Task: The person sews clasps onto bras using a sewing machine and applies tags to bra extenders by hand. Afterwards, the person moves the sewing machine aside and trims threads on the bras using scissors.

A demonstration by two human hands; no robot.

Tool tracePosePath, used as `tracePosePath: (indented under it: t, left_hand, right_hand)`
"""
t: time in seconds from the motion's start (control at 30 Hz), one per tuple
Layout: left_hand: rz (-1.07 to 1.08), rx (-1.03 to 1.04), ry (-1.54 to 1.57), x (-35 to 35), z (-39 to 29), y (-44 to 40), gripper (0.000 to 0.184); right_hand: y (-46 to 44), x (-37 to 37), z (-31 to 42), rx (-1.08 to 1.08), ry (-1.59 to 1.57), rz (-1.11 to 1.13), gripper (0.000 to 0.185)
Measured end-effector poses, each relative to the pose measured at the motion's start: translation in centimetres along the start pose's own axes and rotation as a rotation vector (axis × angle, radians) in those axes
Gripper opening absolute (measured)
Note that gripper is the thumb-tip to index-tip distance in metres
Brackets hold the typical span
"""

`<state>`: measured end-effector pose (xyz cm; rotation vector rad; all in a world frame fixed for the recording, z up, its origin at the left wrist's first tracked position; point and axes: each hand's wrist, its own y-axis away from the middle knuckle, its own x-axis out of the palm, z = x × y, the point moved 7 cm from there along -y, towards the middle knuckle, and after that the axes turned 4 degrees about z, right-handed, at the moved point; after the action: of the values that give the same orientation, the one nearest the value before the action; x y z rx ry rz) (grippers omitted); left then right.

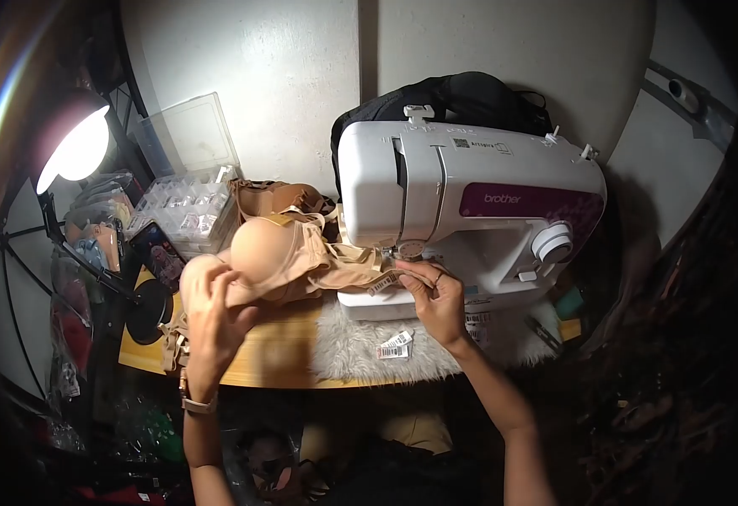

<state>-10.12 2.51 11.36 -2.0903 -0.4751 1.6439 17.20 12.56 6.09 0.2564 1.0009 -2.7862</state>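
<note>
A beige bra (pixel 263 251) with moulded cups stretches from the table to the sewing machine (pixel 461 181), its band reaching the presser foot area. My right hand (pixel 436 299) pinches the band's end between thumb and fingers, just in front of the needle. A tag with a barcode (pixel 381 285) hangs by the band there. At the bra's other end, my left hand (pixel 217 312) rests on the outer cup, fingers spread and thumb apart from them. The needle tip and the stitching spot are hidden by fabric and fingers.
A lit lamp (pixel 78 152) stands at left. Behind the bra sit a clear compartment box (pixel 187 207), a phone (pixel 158 257) and a brown bra (pixel 280 198). Paper tags (pixel 396 346) lie on the fluffy mat (pixel 352 341). Black fabric (pixel 470 88) is bunched behind the machine.
</note>
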Motion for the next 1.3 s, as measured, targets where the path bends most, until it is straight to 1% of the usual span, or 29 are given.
tracePosePath:
  t: [0.03,0.07,0.1,0.13,0.17,0.2,0.27,0.3,0.33,0.37,0.4,0.47,0.53,0.6,0.63,0.67,0.7,0.73,0.8,0.83,0.87,0.93,0.97,1.03,1.2,1.27,1.3]
  left_hand:
    - [-0.003,0.017,0.109,0.7,-2.0,-0.4,0.048]
    - [0.005,0.081,0.17,1.2,-4.4,-1.1,0.047]
    - [-0.012,0.181,0.297,1.7,-6.6,-1.9,0.041]
    - [0.035,0.271,0.405,2.9,-8.2,-2.9,0.032]
    - [0.055,0.31,0.461,4.1,-9.5,-3.8,0.027]
    - [0.155,0.292,0.501,5.3,-10.5,-4.6,0.025]
    - [0.156,0.391,0.626,7.1,-11.7,-5.9,0.023]
    - [0.152,0.389,0.624,7.1,-12.0,-6.4,0.023]
    - [0.232,0.344,0.642,7.6,-12.2,-6.8,0.019]
    - [0.313,0.298,0.659,8.1,-12.2,-6.8,0.016]
    - [0.312,0.295,0.656,8.0,-12.2,-6.8,0.016]
    - [0.264,0.307,0.678,7.6,-12.3,-6.7,0.008]
    - [0.25,0.334,0.622,7.9,-12.0,-6.3,0.008]
    - [0.234,0.364,0.564,7.5,-11.9,-6.0,0.007]
    - [0.136,0.385,0.42,6.3,-11.9,-5.8,0.007]
    - [0.036,0.404,0.278,5.4,-11.9,-5.5,0.009]
    - [-0.05,0.439,0.277,4.7,-11.6,-4.9,0.013]
    - [-0.159,0.471,0.191,3.8,-11.4,-4.3,0.016]
    - [-0.309,0.522,0.094,3.9,-10.9,-2.4,0.022]
    - [-0.403,0.592,0.014,4.7,-11.0,-1.0,0.025]
    - [-0.441,0.644,-0.028,6.2,-10.9,0.4,0.025]
    - [-0.421,0.699,-0.055,7.9,-11.0,2.1,0.025]
    - [-0.422,0.7,-0.055,8.2,-11.0,2.6,0.025]
    - [-0.283,0.596,0.007,9.1,-10.5,2.3,0.028]
    - [-0.215,0.531,0.023,9.3,-11.0,2.0,0.034]
    - [-0.181,0.517,0.004,9.0,-11.2,1.9,0.036]
    - [-0.163,0.509,0.012,8.9,-11.3,1.9,0.037]
  right_hand:
    - [0.0,0.4,-1.1,0.107,-0.035,0.038,0.021]
    - [0.0,0.6,-1.1,0.108,-0.036,0.048,0.021]
    - [0.1,0.7,-1.0,0.124,-0.048,0.047,0.021]
    - [0.1,0.7,-1.0,0.134,-0.058,0.044,0.022]
    - [0.1,0.8,-1.1,0.174,-0.077,0.042,0.023]
    - [0.1,0.9,-1.1,0.17,-0.073,0.05,0.023]
    - [0.0,0.9,-0.8,0.087,-0.134,0.033,0.023]
    - [0.0,0.9,-0.4,0.078,-0.154,0.04,0.025]
    - [0.1,0.9,-0.1,0.077,-0.156,0.044,0.025]
    - [0.1,0.8,0.4,0.066,-0.078,0.044,0.026]
    - [0.1,0.7,0.7,0.054,-0.001,0.043,0.026]
    - [0.1,0.8,0.8,0.051,-0.003,0.046,0.028]
    - [0.1,0.5,1.2,0.053,0.0,0.046,0.029]
    - [-0.3,0.3,2.7,-0.038,0.159,0.171,0.034]
    - [-0.6,-0.5,2.9,-0.036,0.158,0.168,0.034]
    - [-1.0,-1.1,2.5,0.014,0.313,0.24,0.033]
    - [-1.1,-1.4,2.0,0.067,0.471,0.31,0.032]
    - [-1.2,-1.7,1.7,0.071,0.477,0.304,0.032]
    - [-1.0,-1.0,1.3,-0.079,0.444,0.403,0.034]
    - [-1.0,-0.5,1.1,-0.109,0.483,0.436,0.035]
    - [-0.9,-0.4,1.3,-0.11,0.484,0.435,0.035]
    - [-0.7,0.2,1.9,-0.119,0.542,0.455,0.033]
    - [-0.6,0.5,2.1,-0.091,0.554,0.495,0.031]
    - [-0.5,0.7,2.1,-0.112,0.58,0.495,0.031]
    - [-0.3,0.7,2.1,-0.106,0.619,0.497,0.03]
    - [-0.3,0.8,2.6,-0.154,0.722,0.492,0.029]
    - [-0.3,0.8,2.6,-0.155,0.721,0.493,0.029]
